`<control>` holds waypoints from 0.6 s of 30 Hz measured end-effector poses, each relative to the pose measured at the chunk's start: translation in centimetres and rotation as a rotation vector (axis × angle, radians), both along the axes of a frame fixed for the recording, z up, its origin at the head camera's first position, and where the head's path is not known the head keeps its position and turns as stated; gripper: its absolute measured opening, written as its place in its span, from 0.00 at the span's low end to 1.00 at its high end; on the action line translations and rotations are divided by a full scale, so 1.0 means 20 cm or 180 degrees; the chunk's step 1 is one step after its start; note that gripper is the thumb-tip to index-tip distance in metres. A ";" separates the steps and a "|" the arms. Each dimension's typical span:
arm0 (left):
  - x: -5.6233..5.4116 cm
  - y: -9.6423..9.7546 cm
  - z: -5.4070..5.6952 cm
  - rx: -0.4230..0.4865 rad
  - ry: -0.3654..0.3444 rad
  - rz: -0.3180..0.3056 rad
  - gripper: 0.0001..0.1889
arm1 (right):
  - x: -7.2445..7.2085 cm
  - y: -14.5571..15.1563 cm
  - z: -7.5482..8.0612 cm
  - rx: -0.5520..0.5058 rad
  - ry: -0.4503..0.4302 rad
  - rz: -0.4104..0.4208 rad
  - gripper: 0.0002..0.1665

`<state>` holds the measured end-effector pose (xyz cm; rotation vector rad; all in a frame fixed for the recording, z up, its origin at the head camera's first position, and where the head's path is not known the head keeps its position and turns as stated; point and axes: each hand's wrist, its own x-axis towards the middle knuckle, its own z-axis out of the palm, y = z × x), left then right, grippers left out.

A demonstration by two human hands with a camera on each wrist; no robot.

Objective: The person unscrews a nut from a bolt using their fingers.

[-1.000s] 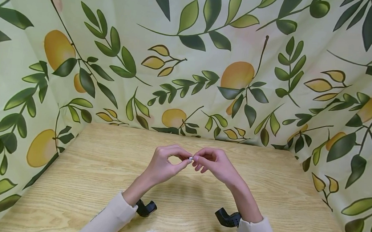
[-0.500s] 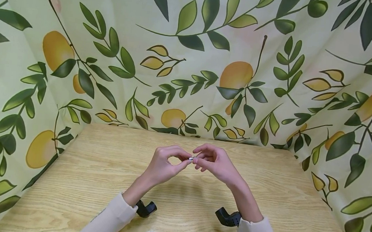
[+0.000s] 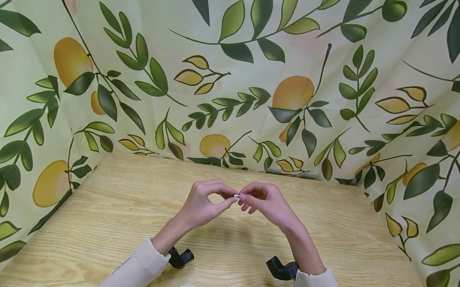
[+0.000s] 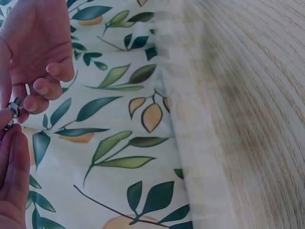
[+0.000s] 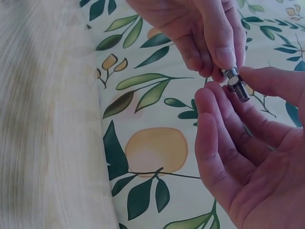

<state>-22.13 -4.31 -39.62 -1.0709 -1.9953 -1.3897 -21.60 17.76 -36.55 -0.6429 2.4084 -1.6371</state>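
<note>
A small metal bolt (image 5: 244,95) with a threaded shank is between my two hands, over the table's far half. My left hand (image 3: 202,204) pinches it at one end with thumb and fingertips. Partway along the shank sits a nut (image 5: 233,82), seen near the left edge of the left wrist view too. My right hand (image 3: 265,204) has its thumb and index fingertip on either side of the nut, pinching it, while its other fingers (image 5: 212,143) are loosely bent below. The bolt's far end is hidden behind the left fingertips.
Both forearms extend over a light wood-grain table (image 3: 128,198). A cloth (image 3: 235,81) printed with leaves and oranges hangs behind it and at both sides. Black curved wrist mounts (image 3: 181,258) stick out inward from the sleeves.
The right hand's index and other fingers lifted away from the nut half a second ago and have come back down to it. The left hand has kept still.
</note>
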 end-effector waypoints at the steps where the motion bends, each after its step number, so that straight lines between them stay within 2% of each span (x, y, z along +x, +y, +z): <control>1: 0.00 0.00 0.00 0.0001 0.0010 0.0000 0.06 | 0.00 0.00 0.00 -0.0017 -0.0003 0.0001 0.13; 11: -0.01 0.00 -0.01 0.0030 0.0069 0.0005 0.06 | 0.01 -0.01 0.01 -0.0116 0.0067 -0.0038 0.17; 18: -0.01 0.00 -0.01 0.0032 0.0063 0.0028 0.06 | -0.01 0.00 -0.01 0.0070 0.0039 -0.0013 0.17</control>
